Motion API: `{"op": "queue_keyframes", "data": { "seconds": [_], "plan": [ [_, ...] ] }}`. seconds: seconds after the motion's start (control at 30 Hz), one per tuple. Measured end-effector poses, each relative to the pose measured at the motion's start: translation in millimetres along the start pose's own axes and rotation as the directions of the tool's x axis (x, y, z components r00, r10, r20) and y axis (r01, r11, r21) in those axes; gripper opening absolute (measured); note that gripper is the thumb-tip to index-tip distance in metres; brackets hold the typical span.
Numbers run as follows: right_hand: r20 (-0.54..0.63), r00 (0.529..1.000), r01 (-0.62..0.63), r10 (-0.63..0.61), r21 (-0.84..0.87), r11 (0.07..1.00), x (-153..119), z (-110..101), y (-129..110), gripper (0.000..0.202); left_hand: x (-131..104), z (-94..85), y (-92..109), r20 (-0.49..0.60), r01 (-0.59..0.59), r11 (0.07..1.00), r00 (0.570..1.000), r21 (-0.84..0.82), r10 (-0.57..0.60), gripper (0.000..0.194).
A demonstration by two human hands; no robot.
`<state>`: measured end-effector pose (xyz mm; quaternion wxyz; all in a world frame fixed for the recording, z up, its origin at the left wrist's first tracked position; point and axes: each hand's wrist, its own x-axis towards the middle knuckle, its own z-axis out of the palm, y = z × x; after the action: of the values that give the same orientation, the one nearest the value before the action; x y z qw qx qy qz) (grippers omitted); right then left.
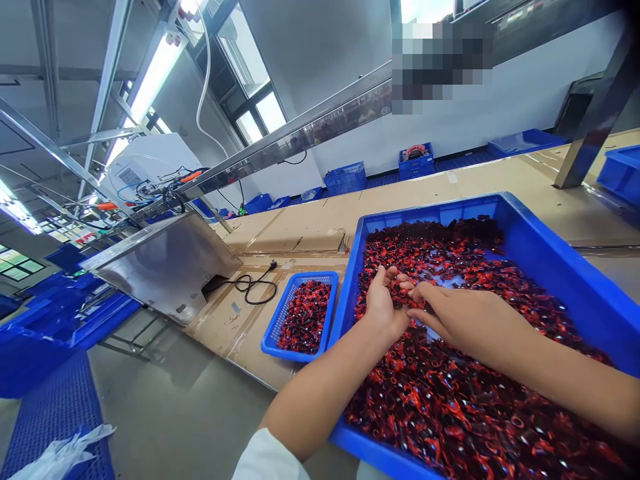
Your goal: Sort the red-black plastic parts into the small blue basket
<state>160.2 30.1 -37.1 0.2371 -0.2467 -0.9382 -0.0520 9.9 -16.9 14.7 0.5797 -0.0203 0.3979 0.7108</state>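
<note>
A large blue tray [560, 267] holds a thick layer of small glossy red and black pieces [450, 393], some of them ring-shaped. Over the pieces, my left hand [384, 303] is cupped with its palm turned up and its fingers loosely curved. My right hand [453, 308] comes in from the right, its thumb and fingers apart and their tips close to the left palm. I make out no piece in either hand; the space between the palms is partly hidden.
A smaller blue basket [273, 337] of similar pieces stands left of the tray on the cardboard-covered table [240, 327]. Behind it lie a black cable with a plug [255, 283] and a metal housing [170, 267]. A metal post [595, 133] rises at the right.
</note>
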Motion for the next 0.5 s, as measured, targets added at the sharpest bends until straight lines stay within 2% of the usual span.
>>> {"op": "queue_keyframes", "data": {
  "seconds": [0.1,0.17,0.2,0.23,0.3,0.37,0.4,0.5],
  "plan": [
    [0.052,0.997,-0.055,0.05,0.101,0.993,2.5,-1.0,2.7,0.024,1.8,-0.8,-0.4,0.027,-0.008,0.999,1.0,-0.046,0.009,0.037],
    [0.106,0.989,-0.135,0.107,0.302,0.944,7.4,-6.1,4.1,0.025,3.7,-2.2,-2.6,0.029,-0.021,0.998,0.999,-0.052,0.022,0.038],
    [0.167,0.976,-0.201,0.14,0.443,0.874,10.5,-10.2,4.4,0.027,4.6,-3.1,-4.1,0.028,-0.03,0.998,0.999,-0.049,0.031,0.039],
    [0.264,0.949,-0.297,0.17,0.581,0.758,13.7,-15.1,4.5,0.032,5.3,-3.9,-5.5,0.027,-0.039,0.998,0.999,-0.041,0.04,0.039],
    [0.522,0.839,-0.534,0.154,0.736,0.415,19.5,-26.3,4.7,0.049,5.4,-5.3,-7.3,0.033,-0.06,0.998,0.998,-0.018,0.061,0.037],
    [0.706,0.706,-0.708,0.053,0.7,0.094,23.9,-36.4,6.5,0.063,3.7,-5.9,-6.8,0.066,-0.088,0.996,0.994,0.019,0.087,0.035],
    [0.745,0.667,-0.745,0.008,0.667,-0.018,25.4,-40.2,8.0,0.066,2.2,-6.0,-5.7,0.096,-0.101,0.994,0.991,0.043,0.097,0.035],
    [0.761,0.647,-0.748,-0.043,0.624,-0.226,28.3,-46.2,13.4,0.064,-3.3,-5.7,-1.0,0.189,-0.128,0.986,0.976,0.107,0.107,0.034]
  ]
}}
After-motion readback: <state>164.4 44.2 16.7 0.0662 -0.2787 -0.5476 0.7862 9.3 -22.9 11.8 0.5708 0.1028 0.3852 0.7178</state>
